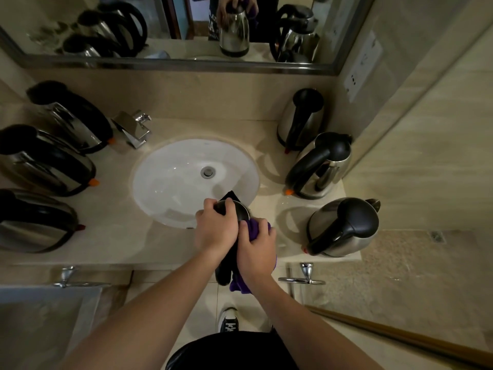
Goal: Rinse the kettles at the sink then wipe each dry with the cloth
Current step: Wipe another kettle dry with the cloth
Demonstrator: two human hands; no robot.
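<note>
- Lower centre of frame: left hand (214, 231) grips the kettle (234, 210) over the sink (165, 166) rim.
- Right hand (257, 252) clutches the cloth (252, 227), pressed to the kettle's right side, nearer the wiping.

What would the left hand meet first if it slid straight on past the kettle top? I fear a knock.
Probably only the white oval sink basin: the left hand, gripping the held steel kettle, points up-right over its bowl. Depth is unclear.
</note>
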